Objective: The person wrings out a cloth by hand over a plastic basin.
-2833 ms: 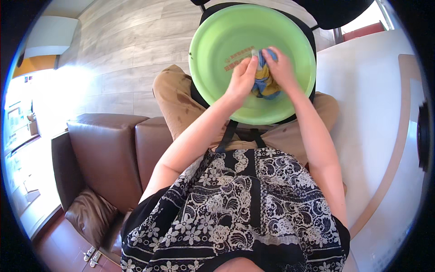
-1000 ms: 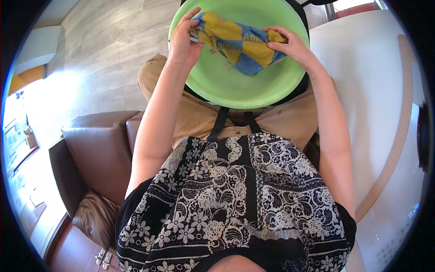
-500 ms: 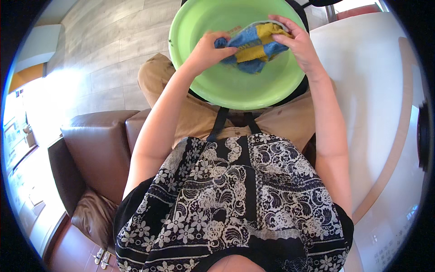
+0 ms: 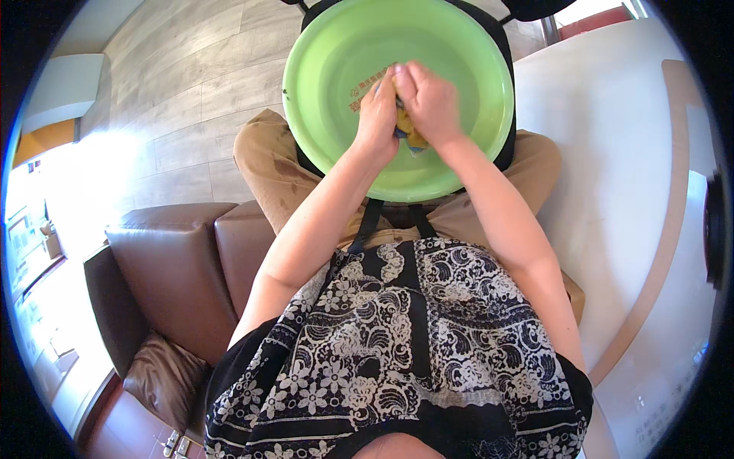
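Since half a second back, both hands have closed in: left hand [image 4: 377,115] shifted right, right hand [image 4: 430,103] left and nearer. Cloth [image 4: 415,141], stretched between them then, now bunched. It sits over the basin [image 4: 329,107], about mid-width, yellow-blue end poking out on the near side. Fingers curled tight round it, thumbs at the far end; right-hand fingertips blurred. Judged progress: gathering done, squeezing apparently under way, cloth not yet released. Wetness: cannot tell.
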Demonstrator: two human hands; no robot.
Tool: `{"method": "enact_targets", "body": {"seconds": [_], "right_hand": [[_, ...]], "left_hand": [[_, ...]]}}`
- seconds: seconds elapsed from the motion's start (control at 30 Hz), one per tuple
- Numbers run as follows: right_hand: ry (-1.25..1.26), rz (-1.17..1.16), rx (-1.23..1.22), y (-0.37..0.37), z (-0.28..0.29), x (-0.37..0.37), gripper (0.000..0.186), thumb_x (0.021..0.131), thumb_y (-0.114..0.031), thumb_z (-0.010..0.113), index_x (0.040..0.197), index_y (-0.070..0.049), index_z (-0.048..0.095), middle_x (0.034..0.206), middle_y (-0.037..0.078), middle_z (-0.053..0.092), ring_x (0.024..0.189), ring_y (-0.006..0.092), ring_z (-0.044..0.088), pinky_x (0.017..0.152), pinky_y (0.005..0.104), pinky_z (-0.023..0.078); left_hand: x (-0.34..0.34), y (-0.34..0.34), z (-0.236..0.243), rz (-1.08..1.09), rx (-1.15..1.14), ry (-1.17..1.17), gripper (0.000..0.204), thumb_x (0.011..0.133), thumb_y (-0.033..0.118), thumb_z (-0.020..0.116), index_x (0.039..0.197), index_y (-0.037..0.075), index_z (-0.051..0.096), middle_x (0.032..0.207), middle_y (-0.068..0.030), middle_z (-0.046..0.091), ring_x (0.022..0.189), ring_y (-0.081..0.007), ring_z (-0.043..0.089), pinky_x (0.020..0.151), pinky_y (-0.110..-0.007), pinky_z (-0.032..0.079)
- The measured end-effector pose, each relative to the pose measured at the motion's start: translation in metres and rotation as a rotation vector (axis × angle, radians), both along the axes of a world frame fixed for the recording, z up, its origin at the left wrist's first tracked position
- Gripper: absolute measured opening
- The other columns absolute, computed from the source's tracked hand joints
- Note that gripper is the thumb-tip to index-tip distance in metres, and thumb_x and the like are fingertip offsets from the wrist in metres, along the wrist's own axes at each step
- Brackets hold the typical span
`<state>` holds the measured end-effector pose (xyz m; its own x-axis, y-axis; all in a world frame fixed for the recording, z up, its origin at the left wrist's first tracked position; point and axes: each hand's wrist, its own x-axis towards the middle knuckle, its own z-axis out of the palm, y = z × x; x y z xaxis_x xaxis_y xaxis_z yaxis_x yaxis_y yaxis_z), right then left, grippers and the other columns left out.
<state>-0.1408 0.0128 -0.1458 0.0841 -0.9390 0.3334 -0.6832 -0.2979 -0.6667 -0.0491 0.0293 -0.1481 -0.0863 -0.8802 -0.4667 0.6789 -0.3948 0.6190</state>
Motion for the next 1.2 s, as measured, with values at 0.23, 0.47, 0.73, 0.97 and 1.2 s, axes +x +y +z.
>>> {"method": "enact_targets", "body": {"seconds": [0.23,0.47,0.73,0.97,1.2], "right_hand": [[-0.011,0.073,-0.089,0.017,0.012,0.024,0.025,0.088,-0.027,0.051,0.073,-0.007,0.054,0.065,0.015,0.058,0.056,0.0337,0.056,0.052,0.0429,0.044],[-0.141,-0.018,0.348,-0.012,-0.021,-0.02,0.04,0.093,-0.042,0.041,0.089,-0.006,0.059,0.079,0.017,0.063,0.074,0.0329,0.06,0.066,0.0414,0.047],[-1.035,0.156,0.952,-0.004,0.005,-0.053,0.051,0.092,-0.052,0.04,0.116,-0.01,0.056,0.104,0.006,0.059,0.093,0.0144,0.055,0.084,0.031,0.043],[-1.17,0.268,1.016,0.001,0.02,-0.072,0.052,0.094,-0.048,0.038,0.126,-0.008,0.049,0.104,0.01,0.06,0.095,0.0175,0.059,0.087,0.0325,0.045],[-1.175,0.331,0.982,0.004,0.027,-0.079,0.044,0.096,-0.034,0.041,0.127,-0.004,0.046,0.111,0.016,0.061,0.099,0.0225,0.061,0.09,0.035,0.046]], "left_hand": [[0.016,0.01,-0.009,-0.012,0.041,0.052,0.036,0.097,0.033,0.039,0.117,0.005,0.048,0.108,-0.0054,0.058,0.095,-0.0181,0.057,0.082,-0.031,0.047],[0.017,0.015,0.017,-0.164,-0.029,-0.281,0.036,0.096,0.031,0.044,0.112,0.0,0.053,0.103,-0.0083,0.06,0.093,-0.0158,0.058,0.082,-0.03,0.047],[0.048,0.011,0.01,-0.047,0.047,-0.304,0.039,0.095,0.034,0.048,0.108,-0.001,0.055,0.099,-0.0076,0.062,0.087,-0.0146,0.059,0.077,-0.028,0.048],[0.054,0.01,0.003,-0.051,0.049,-0.294,0.039,0.094,0.035,0.049,0.108,-0.001,0.054,0.099,-0.0071,0.062,0.089,-0.0146,0.059,0.079,-0.029,0.047],[0.057,0.009,-0.001,-0.038,0.063,-0.297,0.04,0.093,0.034,0.05,0.111,-0.002,0.054,0.1,-0.0082,0.063,0.091,-0.0154,0.06,0.08,-0.029,0.047]]}}
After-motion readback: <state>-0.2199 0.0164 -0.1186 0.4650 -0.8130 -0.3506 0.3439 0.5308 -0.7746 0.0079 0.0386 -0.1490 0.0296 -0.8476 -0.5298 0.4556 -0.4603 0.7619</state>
